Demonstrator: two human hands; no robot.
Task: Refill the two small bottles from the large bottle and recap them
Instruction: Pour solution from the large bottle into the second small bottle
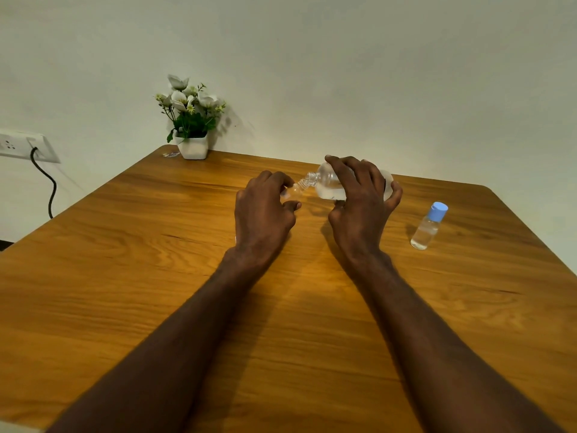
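My right hand is wrapped around the large bottle, which I hold tipped nearly flat above the table. Its long axis runs left to right across me, base toward my right, open threaded neck pointing left and a little down. Clear liquid has pooled along its lower side.

My left hand is curled around 1 small bottle. Most of it is hidden by my fingers, so only a bit of clear plastic shows near the mouth, and I cannot tell how full it is. The large bottle's neck meets that mouth just beyond my left fingertips; whether they touch or sit just apart I cannot tell.

Everything now turns on that line: neck over mouth, with the pour going right to left. I judge that my right hand alone sets the tilt while my left only has to keep the small bottle steady beneath. If either drifts sideways, liquid would likely land on the wood.

The other small bottle stands on the table to my right, blue cap on, near my right hand but apart from it. I see no loose cap anywhere.
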